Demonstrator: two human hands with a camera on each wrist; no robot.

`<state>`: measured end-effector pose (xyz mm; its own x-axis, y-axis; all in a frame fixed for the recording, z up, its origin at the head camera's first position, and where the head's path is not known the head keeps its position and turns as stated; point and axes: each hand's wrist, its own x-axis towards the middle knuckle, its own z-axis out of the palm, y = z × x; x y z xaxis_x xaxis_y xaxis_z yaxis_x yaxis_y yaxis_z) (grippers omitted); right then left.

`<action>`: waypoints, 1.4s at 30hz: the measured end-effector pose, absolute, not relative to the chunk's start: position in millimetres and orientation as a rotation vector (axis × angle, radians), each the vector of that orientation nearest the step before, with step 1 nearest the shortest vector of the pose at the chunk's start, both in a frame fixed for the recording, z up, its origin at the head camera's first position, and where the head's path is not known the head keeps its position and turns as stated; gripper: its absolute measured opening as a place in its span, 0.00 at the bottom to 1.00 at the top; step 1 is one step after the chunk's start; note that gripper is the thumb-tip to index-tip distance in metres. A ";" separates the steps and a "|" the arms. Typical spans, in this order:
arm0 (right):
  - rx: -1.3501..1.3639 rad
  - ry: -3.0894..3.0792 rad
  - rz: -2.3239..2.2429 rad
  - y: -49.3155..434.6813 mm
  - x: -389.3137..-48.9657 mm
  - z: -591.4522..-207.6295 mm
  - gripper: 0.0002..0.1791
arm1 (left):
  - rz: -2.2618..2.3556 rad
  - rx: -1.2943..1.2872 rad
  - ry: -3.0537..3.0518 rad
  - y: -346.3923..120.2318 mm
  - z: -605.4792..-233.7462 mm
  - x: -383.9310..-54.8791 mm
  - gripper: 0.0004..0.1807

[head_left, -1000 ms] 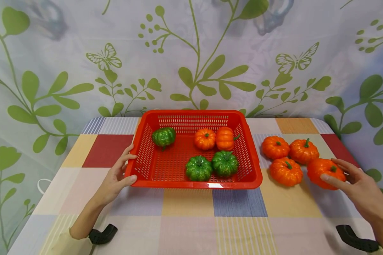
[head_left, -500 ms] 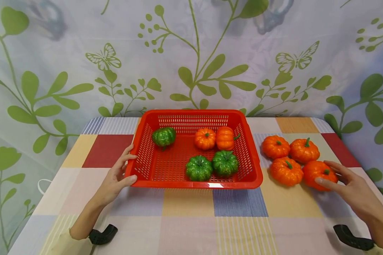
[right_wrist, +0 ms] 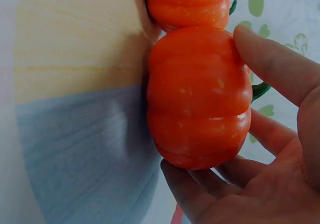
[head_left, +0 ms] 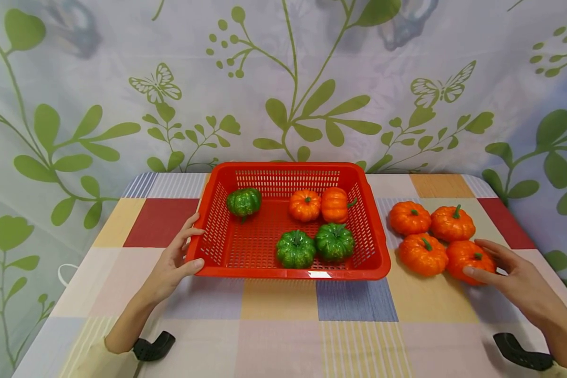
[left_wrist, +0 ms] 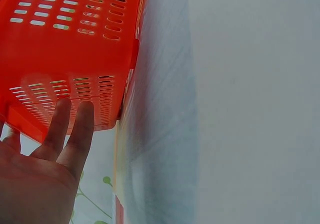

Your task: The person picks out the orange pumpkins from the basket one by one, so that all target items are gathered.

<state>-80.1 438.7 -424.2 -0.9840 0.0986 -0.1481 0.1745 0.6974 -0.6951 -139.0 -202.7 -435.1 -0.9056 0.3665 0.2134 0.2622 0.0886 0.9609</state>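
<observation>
My left hand holds the left rim of a red perforated plastic basket. In the left wrist view, extended fingers meet the basket's outer wall below the rim. Inside are three green toy pumpkins, one at the back left and two at the front, plus two orange ones at the back right. To the right of the basket, my right hand holds an orange pumpkin between thumb and fingers. It sits low against its neighbour in the right wrist view, green stem facing the palm.
Three more orange pumpkins stand clustered between the basket and my right hand. A patchwork-patterned cloth covers the table. A leaf-printed curtain hangs just behind the table's back edge.
My right hand has brought its orange pumpkin leftward, up against the other orange ones. My left hand has stayed at the basket, which has not shifted on the table.
</observation>
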 end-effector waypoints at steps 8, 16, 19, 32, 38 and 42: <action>0.225 2.802 -1.180 437.3 -82.6 -426.2 0.44 | 1.951 0.664 2.251 -202.4 -435.8 -139.2 0.30; 0.241 2.740 -1.267 437.1 -84.1 -426.0 0.46 | 1.965 0.655 2.252 -202.3 -435.3 -139.5 0.30; 0.246 2.730 -1.278 436.7 -83.9 -425.6 0.47 | 1.965 0.652 2.253 -202.2 -435.1 -139.4 0.30; 0.243 2.778 -1.219 438.1 -81.0 -427.7 0.46 | 1.973 0.661 2.249 -202.5 -435.8 -139.1 0.30; 0.271 2.718 -1.275 436.4 -80.7 -423.7 0.48 | 1.966 0.658 2.259 -202.3 -435.7 -138.8 0.31; 0.304 2.695 -1.256 435.8 -79.4 -419.8 0.50 | 1.961 0.651 2.266 -202.2 -435.9 -138.7 0.31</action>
<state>-79.4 435.8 -419.8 -0.9678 0.1182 -0.2221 0.2461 0.6286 -0.7378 -138.7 -202.2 -435.9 -0.9072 0.3614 0.2155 0.2651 0.0932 0.9597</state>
